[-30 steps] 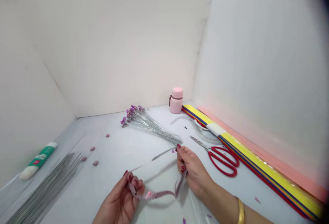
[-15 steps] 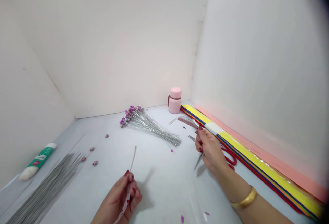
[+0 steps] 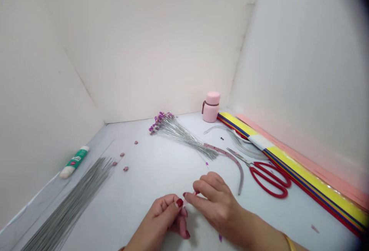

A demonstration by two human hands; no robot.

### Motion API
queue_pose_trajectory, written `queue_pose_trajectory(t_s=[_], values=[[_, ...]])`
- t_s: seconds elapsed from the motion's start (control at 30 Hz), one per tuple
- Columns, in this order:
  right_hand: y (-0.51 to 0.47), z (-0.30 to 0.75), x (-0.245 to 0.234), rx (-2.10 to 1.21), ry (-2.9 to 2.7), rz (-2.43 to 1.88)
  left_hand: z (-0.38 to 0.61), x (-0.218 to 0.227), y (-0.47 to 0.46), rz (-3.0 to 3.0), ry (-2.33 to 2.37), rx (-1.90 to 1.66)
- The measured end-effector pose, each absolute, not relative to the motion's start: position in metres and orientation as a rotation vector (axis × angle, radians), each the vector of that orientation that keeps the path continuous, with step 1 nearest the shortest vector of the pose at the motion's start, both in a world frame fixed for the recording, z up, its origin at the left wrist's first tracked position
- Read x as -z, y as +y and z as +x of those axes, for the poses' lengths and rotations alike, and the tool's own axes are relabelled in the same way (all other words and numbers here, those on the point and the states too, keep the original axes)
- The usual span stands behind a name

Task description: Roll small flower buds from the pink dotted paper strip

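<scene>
Between fingertips: pale strip, pinched by left hand and right hand, mostly hidden.
Left of fingers: tabletop stretch, then wires, cut off below.
Right: scissors, near.

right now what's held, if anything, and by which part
Left hand and right hand hold a pale pink piece between fingertips; which part can't be told.

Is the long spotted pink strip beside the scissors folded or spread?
Spread: the strip lies in one long curve, its two ends far apart.
</scene>
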State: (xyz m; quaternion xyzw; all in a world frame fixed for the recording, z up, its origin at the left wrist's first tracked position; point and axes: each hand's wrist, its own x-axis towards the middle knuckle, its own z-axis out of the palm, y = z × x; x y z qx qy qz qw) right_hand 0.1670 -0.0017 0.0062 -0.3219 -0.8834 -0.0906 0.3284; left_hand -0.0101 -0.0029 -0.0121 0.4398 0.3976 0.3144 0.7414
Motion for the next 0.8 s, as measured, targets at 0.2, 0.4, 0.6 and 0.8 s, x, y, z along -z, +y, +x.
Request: queue_pose_trajectory(t_s=[0.2, 0.4, 0.6, 0.8], values=[[0.001, 0.176, -0.004, 0.183, -2.216, -0.949, -0.009, 0.005, -0.012, 1.487, 1.202, -0.875], [-0.001, 0.171, -0.010, 0.045, -2.119, -1.171, -0.009, -0.002, -0.015, 1.798, 1.276, -1.200], [0.000, 0.164, -0.010, -0.778, -1.867, -1.294, -0.022, 0.000, -0.008, 2.005, 1.355, -0.964], [-0.004, 0.151, -0.004, -1.696, -1.087, -1.132, -0.012, -0.002, -0.010, 1.748, 1.377, -0.872]])
